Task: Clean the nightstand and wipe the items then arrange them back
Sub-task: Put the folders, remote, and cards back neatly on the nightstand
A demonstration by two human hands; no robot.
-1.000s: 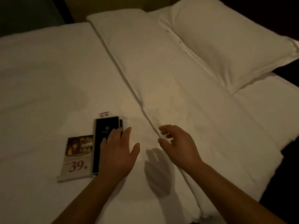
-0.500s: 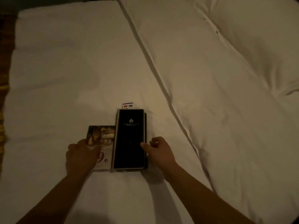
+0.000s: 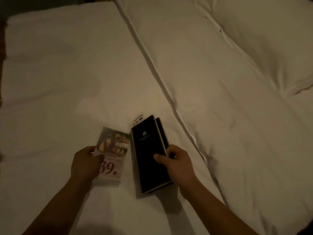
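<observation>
Setting: a bed sheet (image 3: 67,73), white and dimly lit, is seen from above; the task's things are carried by it.
Left hand (image 3: 84,164): the left edge of the flyer is pinched, with the thumb laid on the printed face and the fingers hidden beneath it.
Flyer (image 3: 113,150): a dark photograph is printed on its far half and a large red "39." on its near half. It is placed on the flat sheet, well in from the bed's left edge and just left of the black folder. Whether it is lifted off the sheet cannot be told.
Right hand (image 3: 176,162): the black folder is gripped at its right long edge, the thumb pressed on the cover and the fingers curled round the side.
Black folder (image 3: 147,155): long and narrow, with a pale emblem near its far end. It is turned slightly, its far end tilted to the right. A second dark cover (image 3: 160,131) is seen under it, offset to the right.
Small card (image 3: 138,120): white with 1 red and 1 blue mark, mostly covered by the folder's far end.
Duvet (image 3: 220,99): folded back, its edge run diagonally just right of the folder.
Pillow (image 3: 271,39): laid at the far right corner of the bed.
</observation>
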